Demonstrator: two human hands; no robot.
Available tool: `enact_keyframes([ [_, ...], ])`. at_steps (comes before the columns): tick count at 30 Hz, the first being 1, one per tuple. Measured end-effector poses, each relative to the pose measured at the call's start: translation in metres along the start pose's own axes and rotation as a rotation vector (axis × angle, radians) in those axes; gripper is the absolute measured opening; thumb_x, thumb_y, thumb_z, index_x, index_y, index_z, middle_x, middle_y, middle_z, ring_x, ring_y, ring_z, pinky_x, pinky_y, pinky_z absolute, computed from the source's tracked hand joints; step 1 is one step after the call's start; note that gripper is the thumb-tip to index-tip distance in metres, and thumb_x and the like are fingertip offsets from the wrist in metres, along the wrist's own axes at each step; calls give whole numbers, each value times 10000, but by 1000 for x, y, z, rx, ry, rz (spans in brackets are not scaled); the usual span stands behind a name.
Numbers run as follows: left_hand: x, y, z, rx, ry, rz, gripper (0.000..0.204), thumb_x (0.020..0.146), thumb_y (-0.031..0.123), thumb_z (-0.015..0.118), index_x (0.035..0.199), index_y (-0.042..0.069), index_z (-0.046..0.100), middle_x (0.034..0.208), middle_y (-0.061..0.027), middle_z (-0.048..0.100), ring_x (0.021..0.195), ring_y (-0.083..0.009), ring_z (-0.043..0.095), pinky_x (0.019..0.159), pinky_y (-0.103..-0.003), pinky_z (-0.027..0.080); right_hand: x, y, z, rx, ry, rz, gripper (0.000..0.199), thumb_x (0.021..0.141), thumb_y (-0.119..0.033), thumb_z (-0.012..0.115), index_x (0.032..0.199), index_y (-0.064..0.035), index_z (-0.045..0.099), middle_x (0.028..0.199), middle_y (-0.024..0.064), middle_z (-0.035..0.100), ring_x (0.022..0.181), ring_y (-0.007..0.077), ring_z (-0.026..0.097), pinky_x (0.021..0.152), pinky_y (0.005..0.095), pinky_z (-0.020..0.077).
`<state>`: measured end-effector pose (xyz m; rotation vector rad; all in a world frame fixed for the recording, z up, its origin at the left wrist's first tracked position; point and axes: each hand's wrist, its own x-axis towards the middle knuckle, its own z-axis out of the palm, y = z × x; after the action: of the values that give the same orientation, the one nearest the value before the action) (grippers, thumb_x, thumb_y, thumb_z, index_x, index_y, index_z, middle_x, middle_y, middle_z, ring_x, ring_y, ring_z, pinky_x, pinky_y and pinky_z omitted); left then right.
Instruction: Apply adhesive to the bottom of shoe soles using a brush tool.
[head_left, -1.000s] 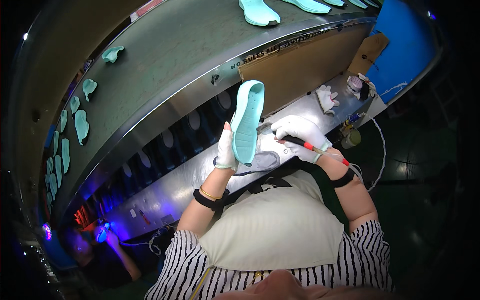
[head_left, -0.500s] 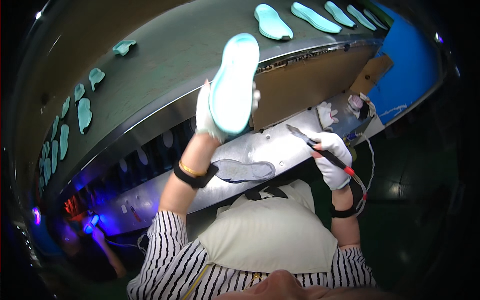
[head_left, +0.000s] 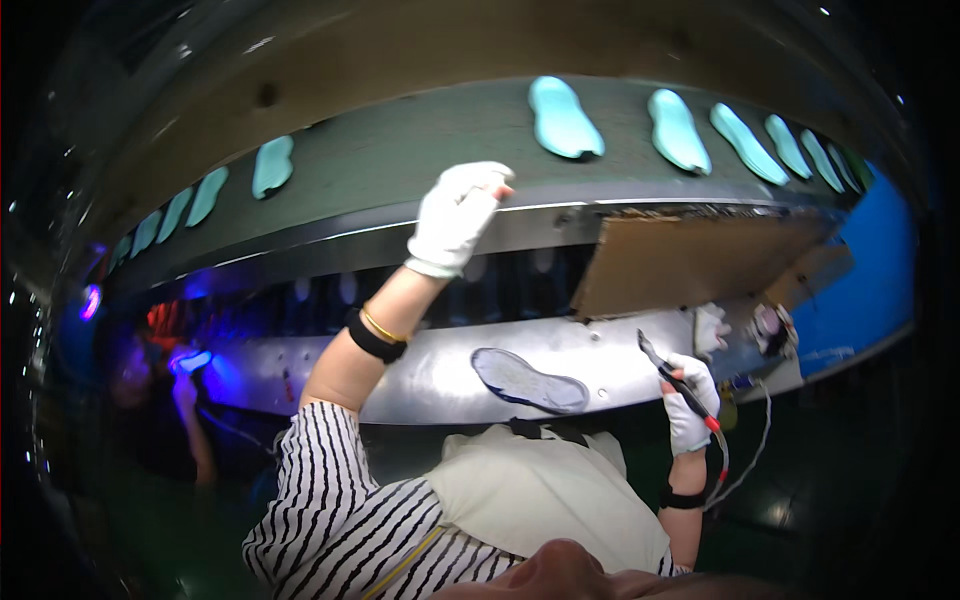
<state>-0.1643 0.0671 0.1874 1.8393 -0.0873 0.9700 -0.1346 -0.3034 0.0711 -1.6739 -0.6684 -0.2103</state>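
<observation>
Hovering by the belt (head_left: pixel 400 160), left hand (head_left: pixel 455 218) curls; right hand (head_left: pixel 685 415) grips tool (head_left: pixel 687 389).

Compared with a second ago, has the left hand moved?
Yes. The left hand has gone forward: it was on the near side of the belt's metal edge, and now its fingers appear over the belt.

L fingers (head_left: pixel 482 172) partly hid., co-worker (head_left: pixel 197 432) blurry
</observation>
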Motion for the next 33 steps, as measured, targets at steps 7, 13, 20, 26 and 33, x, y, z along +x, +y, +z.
enact_keyframes([
  [7, -1, -80, -278, 1721, 293, -174, 482, 698, 168, 561, 1178, 123, 547, 1237, -99, 523, 1217, -295, 414, 977, -465, 331, 18, -8, 54, 93, -184, -10, 262, 691, 140, 636, 842, -54, 547, 963, 76, 582, 904, 153, 560, 839, 271, 439],
  [13, 4, -76, -272, 1732, 223, -37, 90, 724, 189, 616, 795, 182, 671, 860, -35, 637, 853, -222, 597, 981, -481, 309, 16, -11, 71, 153, -201, 44, 253, 685, 141, 638, 827, -48, 549, 977, 93, 582, 905, 168, 565, 833, 275, 443],
  [20, -36, -25, -188, 266, 566, 134, 144, 825, 34, 625, 966, 5, 622, 915, -72, 635, 856, -168, 585, 827, -280, 443, 34, 3, 49, -23, -117, 13, 211, 729, 116, 637, 861, -30, 562, 982, 62, 608, 879, 121, 568, 814, 243, 440],
  [26, -25, 46, -110, -583, 260, 215, 234, 947, 224, 417, 784, 56, 409, 706, -42, 364, 678, -154, 377, 641, -288, 319, 25, -11, 51, 141, -5, 98, 197, 790, 84, 612, 945, -26, 561, 966, 63, 622, 853, 111, 572, 804, 243, 451],
  [33, -30, 44, -67, -1058, -124, 116, 412, 967, 240, 229, 577, 141, 320, 475, 26, 253, 476, -119, 254, 513, -274, 274, 22, -43, 54, 407, 47, 252, 179, 785, 59, 616, 935, -24, 564, 872, 65, 620, 739, 98, 574, 704, 235, 467],
])
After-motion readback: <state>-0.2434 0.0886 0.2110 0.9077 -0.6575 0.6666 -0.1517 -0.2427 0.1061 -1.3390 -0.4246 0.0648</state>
